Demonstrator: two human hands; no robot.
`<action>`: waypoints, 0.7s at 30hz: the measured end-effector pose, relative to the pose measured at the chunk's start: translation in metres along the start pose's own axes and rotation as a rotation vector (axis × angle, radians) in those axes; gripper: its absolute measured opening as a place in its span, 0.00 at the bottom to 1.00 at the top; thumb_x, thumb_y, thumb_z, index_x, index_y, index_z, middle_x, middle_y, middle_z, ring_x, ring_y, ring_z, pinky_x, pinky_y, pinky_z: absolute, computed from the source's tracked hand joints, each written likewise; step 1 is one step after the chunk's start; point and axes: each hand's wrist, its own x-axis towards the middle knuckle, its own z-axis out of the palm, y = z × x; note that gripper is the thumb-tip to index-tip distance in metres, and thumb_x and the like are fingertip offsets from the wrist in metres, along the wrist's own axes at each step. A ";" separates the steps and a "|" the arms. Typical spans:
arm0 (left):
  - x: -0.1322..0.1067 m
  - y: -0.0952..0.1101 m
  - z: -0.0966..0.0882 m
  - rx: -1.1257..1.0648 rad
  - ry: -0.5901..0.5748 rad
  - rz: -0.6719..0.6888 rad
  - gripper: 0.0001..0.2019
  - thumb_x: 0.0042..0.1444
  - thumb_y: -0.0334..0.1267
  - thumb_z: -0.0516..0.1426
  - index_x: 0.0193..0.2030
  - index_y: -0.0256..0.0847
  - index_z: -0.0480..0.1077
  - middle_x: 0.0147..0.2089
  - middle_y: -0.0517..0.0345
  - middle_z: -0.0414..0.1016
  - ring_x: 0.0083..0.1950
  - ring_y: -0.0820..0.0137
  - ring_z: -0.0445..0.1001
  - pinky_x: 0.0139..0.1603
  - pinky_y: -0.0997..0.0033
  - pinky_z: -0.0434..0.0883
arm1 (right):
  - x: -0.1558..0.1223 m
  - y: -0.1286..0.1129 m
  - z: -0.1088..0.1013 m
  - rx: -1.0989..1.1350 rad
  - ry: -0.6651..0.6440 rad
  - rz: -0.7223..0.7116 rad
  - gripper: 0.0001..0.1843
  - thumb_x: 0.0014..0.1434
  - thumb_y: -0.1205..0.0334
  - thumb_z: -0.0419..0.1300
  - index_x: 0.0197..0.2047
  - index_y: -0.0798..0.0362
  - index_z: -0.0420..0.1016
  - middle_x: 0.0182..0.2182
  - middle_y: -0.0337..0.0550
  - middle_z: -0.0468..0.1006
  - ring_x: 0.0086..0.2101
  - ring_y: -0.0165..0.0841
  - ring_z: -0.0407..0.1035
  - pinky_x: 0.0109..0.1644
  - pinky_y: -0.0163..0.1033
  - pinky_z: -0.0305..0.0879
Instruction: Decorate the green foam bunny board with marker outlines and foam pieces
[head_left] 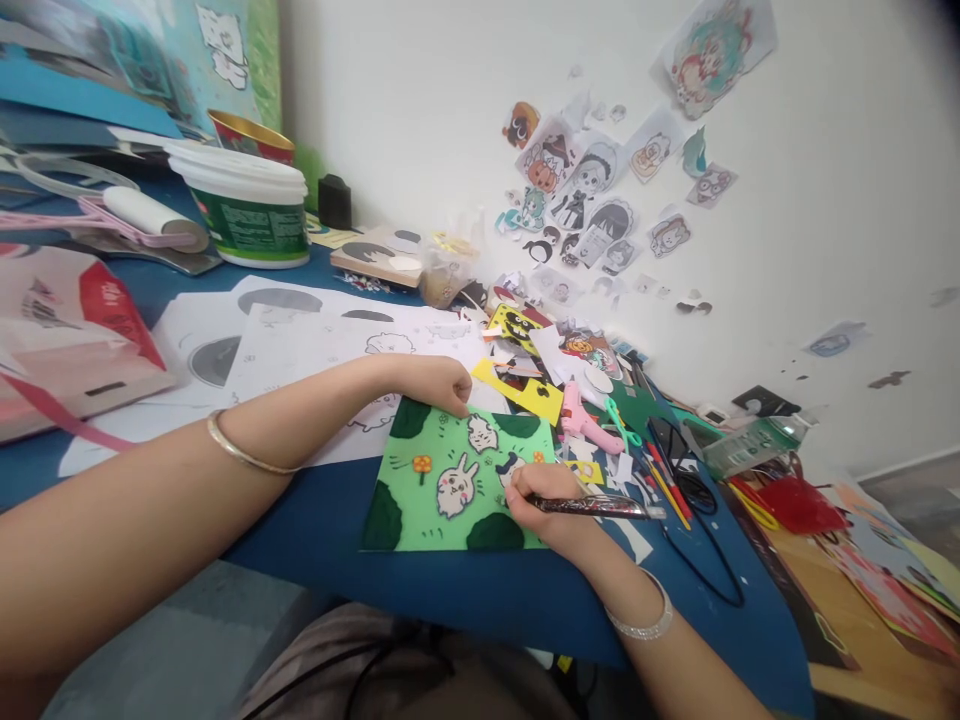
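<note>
Fingers of the right hand (553,490) close around a slim, dark, patterned pen (589,505), whose tip is hidden from view. The left hand (437,382) is curled into a loose fist. Between them, near the front edge of a dark blue table (315,520), lies a flat, bright green square sheet (486,490) with white cartoon animals, orange flowers and dark green patches. The left knuckles meet its far edge, while the right hand covers part of its right side, the fingertips beside a partly hidden animal.

Toward the table's rounded right corner, a thin black cable (699,492) coils beside slender red and yellow pens. A pink glue gun (589,420) lies just beyond the sheet's far right corner, with a yellow cut-out strip (525,395) near it. White printed papers (300,345) spread beyond the left forearm, and a pink-and-red bag (75,330) sits by the left edge. Farther back stand a green tub with a white lid (255,225) and, on the right, a clear plastic bottle with a green label (757,445). Behind the table rises a white wall (420,100), dotted with paper cartoon drawings (600,170).
</note>
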 end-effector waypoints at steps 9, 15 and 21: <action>0.001 -0.003 0.001 -0.021 0.001 0.008 0.13 0.47 0.48 0.54 0.28 0.40 0.66 0.30 0.57 0.70 0.27 0.72 0.64 0.26 0.72 0.59 | -0.002 0.004 0.001 0.094 0.013 0.004 0.16 0.53 0.65 0.50 0.17 0.51 0.48 0.14 0.32 0.57 0.17 0.24 0.55 0.21 0.30 0.51; 0.001 -0.003 0.001 -0.035 0.005 0.001 0.13 0.46 0.49 0.54 0.28 0.39 0.67 0.30 0.56 0.71 0.27 0.72 0.65 0.26 0.72 0.58 | 0.000 0.000 0.000 0.076 0.008 0.037 0.16 0.53 0.65 0.49 0.17 0.51 0.46 0.14 0.33 0.56 0.17 0.24 0.54 0.21 0.30 0.51; 0.001 -0.003 0.002 -0.034 0.014 0.003 0.13 0.45 0.48 0.54 0.28 0.40 0.67 0.30 0.57 0.71 0.28 0.71 0.65 0.27 0.72 0.58 | 0.002 0.000 0.000 0.068 -0.013 0.044 0.17 0.52 0.66 0.48 0.17 0.51 0.44 0.14 0.33 0.55 0.17 0.24 0.53 0.20 0.31 0.49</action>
